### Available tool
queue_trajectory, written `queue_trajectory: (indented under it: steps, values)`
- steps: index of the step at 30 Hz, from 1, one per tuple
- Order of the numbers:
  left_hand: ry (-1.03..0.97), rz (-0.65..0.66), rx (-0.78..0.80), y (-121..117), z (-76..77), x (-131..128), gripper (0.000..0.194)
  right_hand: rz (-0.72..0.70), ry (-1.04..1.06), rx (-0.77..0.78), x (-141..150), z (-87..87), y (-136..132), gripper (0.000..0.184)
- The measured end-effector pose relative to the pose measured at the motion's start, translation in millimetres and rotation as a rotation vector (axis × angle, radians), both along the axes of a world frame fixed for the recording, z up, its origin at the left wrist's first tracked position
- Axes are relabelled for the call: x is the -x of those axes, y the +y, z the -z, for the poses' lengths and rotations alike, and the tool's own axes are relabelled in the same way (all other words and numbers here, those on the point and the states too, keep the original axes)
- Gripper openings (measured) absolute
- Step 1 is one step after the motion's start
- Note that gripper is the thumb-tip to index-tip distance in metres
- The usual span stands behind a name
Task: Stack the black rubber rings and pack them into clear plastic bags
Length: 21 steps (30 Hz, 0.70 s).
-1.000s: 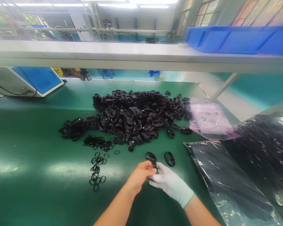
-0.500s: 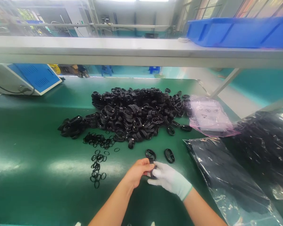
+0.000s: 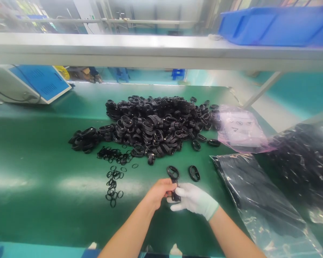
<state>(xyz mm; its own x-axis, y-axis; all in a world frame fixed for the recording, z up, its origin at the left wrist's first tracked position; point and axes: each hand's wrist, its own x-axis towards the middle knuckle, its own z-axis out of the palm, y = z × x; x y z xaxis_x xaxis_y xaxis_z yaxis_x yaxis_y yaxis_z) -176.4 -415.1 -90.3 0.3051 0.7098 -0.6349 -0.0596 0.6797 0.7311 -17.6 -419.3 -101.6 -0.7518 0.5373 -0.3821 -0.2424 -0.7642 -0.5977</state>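
Between both hands is a coiled black cable (image 3: pixel 175 195), partly covered by fingers. My bare left hand (image 3: pixel 161 190) pinches its upper left side. Gloved in white, my right hand (image 3: pixel 192 200) grips the same coil from the right, thumb on top and lower fingers stretched beneath. Just beyond the fingers lies one cable coil (image 3: pixel 173 172) on the green table, and another coil (image 3: pixel 194 173) rests to its right. Small black rubber rings (image 3: pixel 112 186) lie scattered to the left of my hands. A large heap of coiled black cables (image 3: pixel 153 125) spreads farther back.
On the right lie a clear plastic bag (image 3: pixel 261 193) with dark contents and a pinkish bag (image 3: pixel 240 129). A white shelf beam (image 3: pixel 123 50) crosses above the table (image 3: pixel 43 200), bearing a blue bin (image 3: pixel 274 27). A blue-and-white machine (image 3: pixel 43 84) stands at the back left.
The camera view has tilted down slightly, so the shelf and bin sit higher. Both hands stay together on the cable coil, with the fingers shifted a little and more of the coil showing.
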Motion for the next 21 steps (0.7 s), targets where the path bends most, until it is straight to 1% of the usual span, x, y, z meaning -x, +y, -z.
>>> queue_trajectory:
  steps: [3, 5, 7, 9, 10, 12, 14, 17, 19, 21]
  values:
    - [-0.007, 0.016, -0.067, -1.1, -3.7, 0.9, 0.029, 0.050, -0.005, 0.005, 2.9, 2.3, -4.9, 0.036]
    - [0.028, 0.039, -0.130, -2.2, -5.2, 2.6, 0.028, 0.102, 0.001, 0.026, 5.3, 3.3, -7.9, 0.032]
    - [0.134, 0.012, -0.204, -4.2, -5.2, 4.5, 0.022, 0.149, 0.029, 0.044, 7.9, 2.9, -10.5, 0.030]
    - [0.300, -0.062, -0.340, -7.0, -3.4, 5.7, 0.012, 0.168, 0.060, 0.048, 10.5, 0.5, -12.6, 0.030]
    - [0.382, -0.092, -0.432, -8.5, -2.1, 5.7, 0.020, 0.167, 0.069, 0.045, 11.6, -1.4, -13.3, 0.030]
    - [0.505, -0.104, -0.611, -11.0, 0.7, 5.0, 0.038, 0.159, 0.064, 0.030, 13.5, -6.0, -14.4, 0.028]
    - [0.562, -0.074, -0.719, -12.4, 2.8, 3.8, 0.041, 0.153, 0.033, 0.016, 15.2, -10.5, -15.1, 0.027]
    - [0.600, -0.054, -0.765, -12.6, 3.3, 1.9, 0.036, 0.165, -0.033, -0.044, 18.7, -14.5, -17.0, 0.030]
    - [0.613, -0.072, -0.784, -12.2, 2.4, 0.4, 0.035, 0.200, -0.049, -0.100, 22.4, -15.1, -19.2, 0.032]
    - [0.621, -0.105, -0.801, -11.5, 1.4, -1.2, 0.034, 0.247, -0.036, -0.114, 26.5, -14.5, -21.7, 0.032]
